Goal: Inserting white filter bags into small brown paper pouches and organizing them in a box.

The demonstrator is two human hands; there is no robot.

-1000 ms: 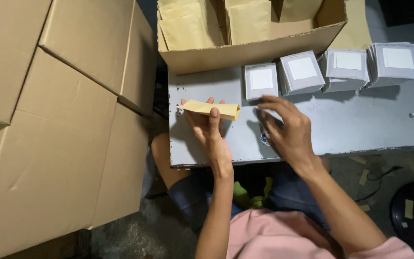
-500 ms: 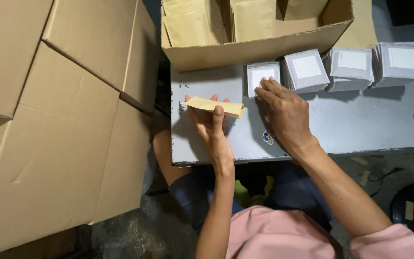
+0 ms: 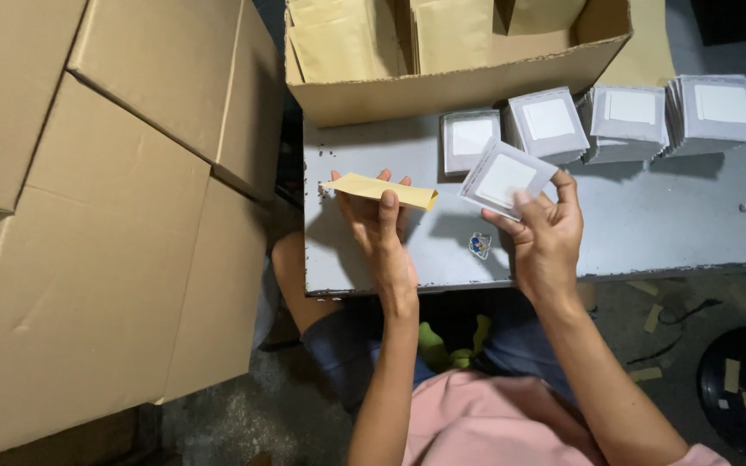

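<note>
My left hand (image 3: 379,226) holds a small yellow paper envelope (image 3: 380,190) edge-on above the grey metal table (image 3: 649,224), thumb on top. My right hand (image 3: 547,233) grips a grey square packet with a white label (image 3: 504,179), lifted and tilted just above the table. Behind it stand several stacks of the same grey packets (image 3: 628,116) in a row along the table's back.
An open cardboard box (image 3: 451,86) with upright yellow envelopes sits at the table's far edge. Large flattened cardboard boxes (image 3: 97,224) fill the left side. A small sticker (image 3: 479,245) lies on the table. A dark round stool (image 3: 740,388) stands at the lower right.
My right hand reached up to the left stack of grey packets, took one and drew it back toward me. My left hand kept the yellow envelope in place.
</note>
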